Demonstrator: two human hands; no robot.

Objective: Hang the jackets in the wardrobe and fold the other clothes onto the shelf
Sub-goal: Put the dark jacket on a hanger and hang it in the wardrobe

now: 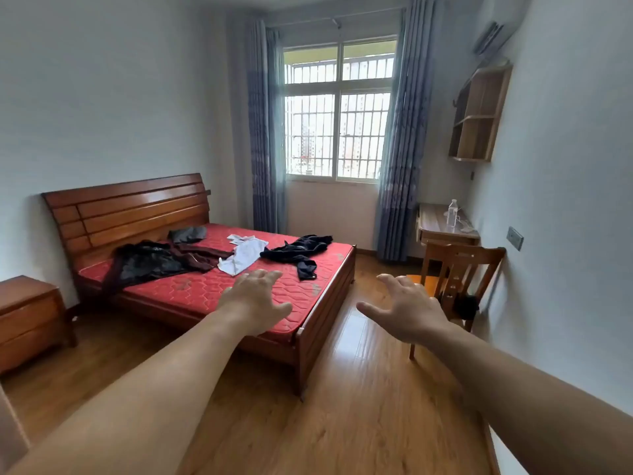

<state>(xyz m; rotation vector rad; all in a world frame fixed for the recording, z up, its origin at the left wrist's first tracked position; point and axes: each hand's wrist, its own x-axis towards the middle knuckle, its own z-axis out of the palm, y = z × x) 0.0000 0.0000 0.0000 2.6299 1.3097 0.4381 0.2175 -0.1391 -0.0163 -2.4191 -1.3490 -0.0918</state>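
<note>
several clothes (239, 257) strewn across bed (191, 289)

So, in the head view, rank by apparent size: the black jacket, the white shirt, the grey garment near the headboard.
1. Black jacket
2. White shirt
3. Grey garment, smallest, though it lies farthest from the camera, so its true size is unsure.

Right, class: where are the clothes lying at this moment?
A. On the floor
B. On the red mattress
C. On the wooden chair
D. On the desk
B: the dark jacket, white shirt and navy garment all lie spread on the red mattress.
</note>
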